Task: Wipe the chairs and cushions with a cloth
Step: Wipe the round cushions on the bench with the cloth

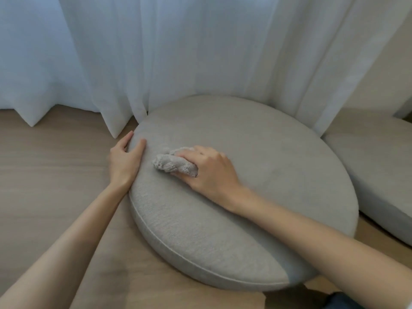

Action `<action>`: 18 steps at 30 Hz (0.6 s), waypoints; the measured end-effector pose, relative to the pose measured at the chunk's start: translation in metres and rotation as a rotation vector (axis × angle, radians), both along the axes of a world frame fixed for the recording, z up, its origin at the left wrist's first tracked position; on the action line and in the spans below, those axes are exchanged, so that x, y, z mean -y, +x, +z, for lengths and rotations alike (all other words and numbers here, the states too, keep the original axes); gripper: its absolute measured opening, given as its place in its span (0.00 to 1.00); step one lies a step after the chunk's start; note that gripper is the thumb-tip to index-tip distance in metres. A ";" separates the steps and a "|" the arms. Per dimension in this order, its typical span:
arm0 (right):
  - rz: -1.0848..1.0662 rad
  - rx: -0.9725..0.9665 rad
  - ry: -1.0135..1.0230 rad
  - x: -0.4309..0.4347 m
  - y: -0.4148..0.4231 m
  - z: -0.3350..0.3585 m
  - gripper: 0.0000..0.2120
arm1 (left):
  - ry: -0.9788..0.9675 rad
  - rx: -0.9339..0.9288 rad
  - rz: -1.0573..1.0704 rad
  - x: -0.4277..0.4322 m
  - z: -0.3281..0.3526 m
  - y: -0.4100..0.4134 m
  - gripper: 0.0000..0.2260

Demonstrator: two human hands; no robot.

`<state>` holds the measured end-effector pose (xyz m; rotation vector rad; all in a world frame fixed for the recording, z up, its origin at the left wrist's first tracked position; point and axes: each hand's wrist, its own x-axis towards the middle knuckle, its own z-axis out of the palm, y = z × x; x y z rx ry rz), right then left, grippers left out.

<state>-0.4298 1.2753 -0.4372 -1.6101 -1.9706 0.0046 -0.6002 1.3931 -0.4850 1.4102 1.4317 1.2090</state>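
While the right hand (209, 172) clenches a crumpled grey terry cloth (175, 165), the wad sits on the top face of the round cushion (256, 163), in its left part, a little in from the rim. The cloth is bunched under the fingers and sticks out past the fingertips toward the cushion's left edge; its trailing end shows below the thumb side. The right palm faces down with knuckles up and fingers curled over the wad. The bare right forearm crosses the cushion's near half diagonally from the lower right.

The left hand (124, 158) grasps the cushion's left rim: thumb lies on the top face, fingers wrap down the side wall, one finger stretched along the edge. Hand to cloth: near, not touching. The left forearm is bare and comes up from the lower left, beside the cushion and over the floor.

The cushion is light grey fabric with a piped seam around its side, lying flat on a pale wood floor (44, 186). A second cushion (374, 170) of the same grey lies just right of it, cut off by the frame. A white sheer curtain (178, 52) hangs behind the cushion, its hem touching the cushion's far edge. Dark blue fabric (341, 301) shows below the cushion's near right side; cannot tell what it is.
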 end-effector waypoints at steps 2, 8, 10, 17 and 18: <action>-0.164 0.081 0.024 -0.007 0.037 0.000 0.16 | 0.008 -0.099 0.005 0.002 0.002 0.000 0.24; -0.860 0.017 -0.099 -0.007 0.168 0.010 0.15 | -0.026 -0.237 0.035 0.012 0.010 0.003 0.22; -0.847 -0.002 -0.099 -0.005 0.141 0.008 0.13 | -0.055 -0.220 0.062 0.017 0.013 0.003 0.22; -0.286 -0.077 -0.054 0.044 -0.040 0.001 0.13 | -0.080 -0.204 0.093 0.039 0.026 0.002 0.22; -0.252 -0.070 -0.052 0.053 -0.044 0.003 0.14 | -0.082 -0.197 0.081 0.044 0.025 0.001 0.22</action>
